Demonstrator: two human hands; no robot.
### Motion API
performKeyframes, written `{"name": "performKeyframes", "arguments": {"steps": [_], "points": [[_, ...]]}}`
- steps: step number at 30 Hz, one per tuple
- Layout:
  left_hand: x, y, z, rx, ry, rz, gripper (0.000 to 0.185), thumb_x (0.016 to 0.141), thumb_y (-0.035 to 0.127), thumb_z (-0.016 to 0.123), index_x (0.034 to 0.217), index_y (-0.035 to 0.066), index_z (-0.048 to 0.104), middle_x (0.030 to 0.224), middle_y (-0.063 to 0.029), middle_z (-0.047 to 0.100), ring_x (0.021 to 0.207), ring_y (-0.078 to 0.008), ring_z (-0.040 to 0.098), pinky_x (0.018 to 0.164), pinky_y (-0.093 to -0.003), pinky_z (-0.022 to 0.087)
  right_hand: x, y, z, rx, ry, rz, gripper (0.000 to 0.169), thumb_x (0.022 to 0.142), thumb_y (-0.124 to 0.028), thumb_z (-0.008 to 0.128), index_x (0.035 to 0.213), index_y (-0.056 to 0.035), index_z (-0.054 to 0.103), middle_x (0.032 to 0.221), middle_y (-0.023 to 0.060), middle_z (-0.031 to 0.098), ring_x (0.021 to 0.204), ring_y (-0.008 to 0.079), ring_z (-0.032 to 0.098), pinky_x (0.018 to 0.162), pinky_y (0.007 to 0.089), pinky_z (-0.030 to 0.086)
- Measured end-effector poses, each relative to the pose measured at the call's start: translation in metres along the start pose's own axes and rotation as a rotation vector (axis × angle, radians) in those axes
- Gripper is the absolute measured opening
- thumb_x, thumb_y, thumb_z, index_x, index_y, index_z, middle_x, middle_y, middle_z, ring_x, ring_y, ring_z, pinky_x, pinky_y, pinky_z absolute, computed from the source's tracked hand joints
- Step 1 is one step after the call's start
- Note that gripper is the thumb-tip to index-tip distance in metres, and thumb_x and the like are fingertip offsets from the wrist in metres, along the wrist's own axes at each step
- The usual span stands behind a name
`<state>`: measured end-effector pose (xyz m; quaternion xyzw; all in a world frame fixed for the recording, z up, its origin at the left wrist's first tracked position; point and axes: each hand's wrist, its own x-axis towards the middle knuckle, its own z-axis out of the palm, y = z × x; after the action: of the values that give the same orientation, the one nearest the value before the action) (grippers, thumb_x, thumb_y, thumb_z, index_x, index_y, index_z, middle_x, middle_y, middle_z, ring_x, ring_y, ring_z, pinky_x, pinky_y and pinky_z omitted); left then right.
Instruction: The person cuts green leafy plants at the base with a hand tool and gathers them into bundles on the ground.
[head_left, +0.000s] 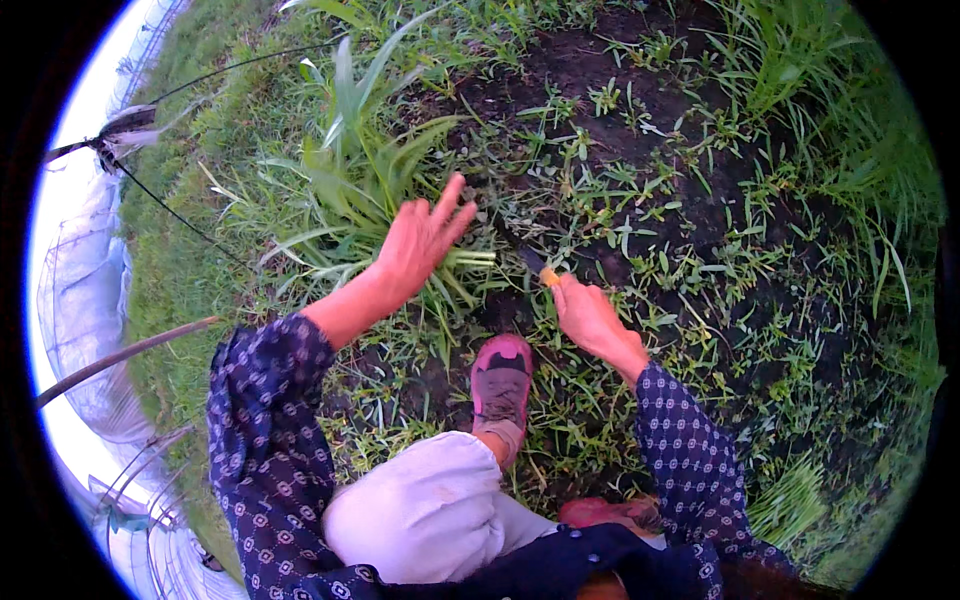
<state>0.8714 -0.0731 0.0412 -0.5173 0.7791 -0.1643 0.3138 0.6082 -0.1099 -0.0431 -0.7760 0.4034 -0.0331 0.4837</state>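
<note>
My left hand (424, 236) is spread above a clump of long-bladed green grass (360, 172), fingers apart and slightly blurred. Pale cut stem ends (474, 259) stick out to the right from beneath it; whether the hidden thumb touches them is unclear. In my right hand (592, 315) is a knife (534, 260) with a dark blade and a yellow-orange handle end, most of the handle covered by my fingers. Its blade points up and left, close to the soil and just right of the stem ends.
Low weeds (622, 232) grow over dark soil (570, 60). Taller grass (817, 90) stands at the right, and a bundle of grass (791, 502) lies lower right. My pink shoe (502, 375) is planted below the hands. A pole (127, 360) and plastic sheeting (82, 277) are at left.
</note>
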Motion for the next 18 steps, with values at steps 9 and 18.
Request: {"name": "performKeyframes", "arguments": {"steps": [9,18], "points": [[-0.005,0.003,0.005,-0.026,-0.428,0.126,0.024,0.08,0.021,0.056,0.094,0.006,0.068,0.094,-0.0061,0.06,0.094,-0.0215,0.052,0.077,-0.0374,0.038,0.007,0.028,0.044,0.086,-0.001,-0.214,0.026,0.096,-0.019,0.039,0.096,0.0035,0.052,0.076,0.0305,0.059,0.074,0.0477,0.058,0.063,0.0543,0.045],[-0.069,0.01,0.02,-0.172,-0.262,-0.11,0.011,0.077,0.018,0.056,0.082,0.01,0.061,0.083,-0.0072,0.058,0.084,-0.021,0.056,0.075,-0.0357,0.038,0.012,-0.018,0.022,0.075,-0.166,-0.031,0.022,0.097,-0.02,0.04,0.102,-0.0014,0.049,0.077,0.028,0.06,0.071,0.0483,0.057,0.061,0.0542,0.045]]}}
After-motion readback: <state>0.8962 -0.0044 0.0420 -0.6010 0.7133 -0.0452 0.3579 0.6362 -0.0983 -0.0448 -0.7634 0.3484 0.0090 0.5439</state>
